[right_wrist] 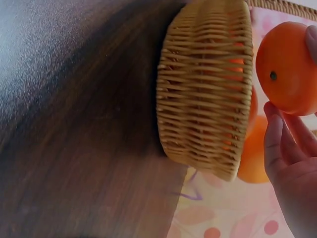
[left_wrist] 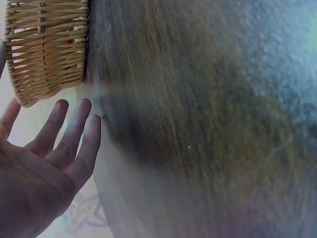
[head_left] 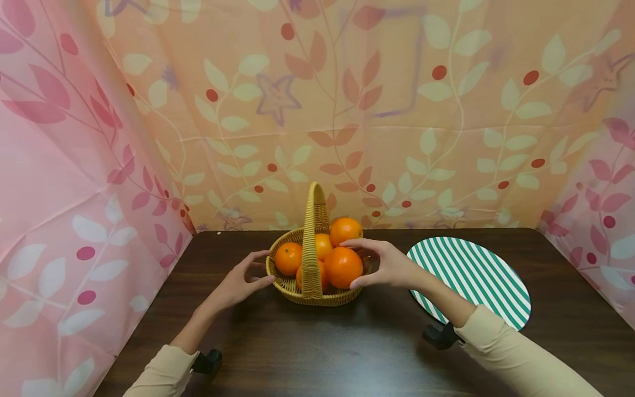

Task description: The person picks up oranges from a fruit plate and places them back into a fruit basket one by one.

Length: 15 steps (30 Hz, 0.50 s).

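A yellow wicker basket (head_left: 317,300) with a tall arched handle stands on the table, with several oranges in it, among them one at the left end (head_left: 288,258) and one at the back right (head_left: 346,231). My right hand (head_left: 389,264) pinches a large orange (head_left: 344,268) between thumb and fingers at the basket's right side. In the right wrist view this orange (right_wrist: 287,69) sits above the wicker rim. At the left end of the basket, my left hand (head_left: 240,281) has its fingers spread loosely, fingertips right at the rim and nothing held.
To the right, partly behind my right forearm, lies an oval placemat (head_left: 471,275) with green and white stripes. The dark wooden table (head_left: 317,342) ends at a back edge just behind the basket. Patterned cloth (head_left: 307,110) hangs behind and on both sides.
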Available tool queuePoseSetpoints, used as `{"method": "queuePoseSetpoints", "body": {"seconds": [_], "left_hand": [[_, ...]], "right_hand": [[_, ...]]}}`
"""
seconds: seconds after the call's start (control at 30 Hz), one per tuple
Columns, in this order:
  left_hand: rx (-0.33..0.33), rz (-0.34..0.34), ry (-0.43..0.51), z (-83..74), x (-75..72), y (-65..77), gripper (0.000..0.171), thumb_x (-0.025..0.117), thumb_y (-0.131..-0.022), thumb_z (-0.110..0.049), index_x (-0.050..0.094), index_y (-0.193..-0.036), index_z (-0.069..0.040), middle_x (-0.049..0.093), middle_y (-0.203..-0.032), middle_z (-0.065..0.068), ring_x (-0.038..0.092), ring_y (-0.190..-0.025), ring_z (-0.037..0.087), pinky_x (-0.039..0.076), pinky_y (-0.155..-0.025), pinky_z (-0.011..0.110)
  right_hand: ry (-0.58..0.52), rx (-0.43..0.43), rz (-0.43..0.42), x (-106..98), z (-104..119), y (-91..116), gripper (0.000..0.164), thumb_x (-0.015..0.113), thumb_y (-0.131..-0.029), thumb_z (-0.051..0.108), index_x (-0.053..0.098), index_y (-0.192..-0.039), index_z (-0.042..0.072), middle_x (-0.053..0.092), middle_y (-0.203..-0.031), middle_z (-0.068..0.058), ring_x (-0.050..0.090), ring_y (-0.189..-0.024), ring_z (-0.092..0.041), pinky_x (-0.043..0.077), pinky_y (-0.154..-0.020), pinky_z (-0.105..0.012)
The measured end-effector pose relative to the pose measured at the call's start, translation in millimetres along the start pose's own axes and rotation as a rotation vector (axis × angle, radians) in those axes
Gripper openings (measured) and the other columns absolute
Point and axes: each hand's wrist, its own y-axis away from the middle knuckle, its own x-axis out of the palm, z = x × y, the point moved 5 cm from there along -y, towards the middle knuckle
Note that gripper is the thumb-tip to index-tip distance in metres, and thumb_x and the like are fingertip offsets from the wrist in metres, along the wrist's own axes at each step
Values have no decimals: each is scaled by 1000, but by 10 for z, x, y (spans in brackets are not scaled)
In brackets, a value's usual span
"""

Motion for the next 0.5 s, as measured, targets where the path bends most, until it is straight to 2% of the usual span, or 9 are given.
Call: {"method": "queuePoseSetpoints", "body": {"seconds": [0.27,0.5], "left_hand": [[-23,-5,-15,33,-7,-10,65,76,-95,-26,45,-151,-17,54,-136,23,61,-116,41,53,-93,50],[-18,0,-15,46,5,-24,65,76,-95,-27,44,-151,-18,54,-136,23,62,-115,40,54,-92,48]], "right_hand": [[31,-3,3,137,27,-38,74,94,-74,15,60,-140,13,61,-131,-2,61,-111,-26,57,-83,-43],[111,-42,1,186,63,-45,75,95,-73,21,60,-139,12,59,-132,0,60,-110,-21,57,-85,-39]]}}
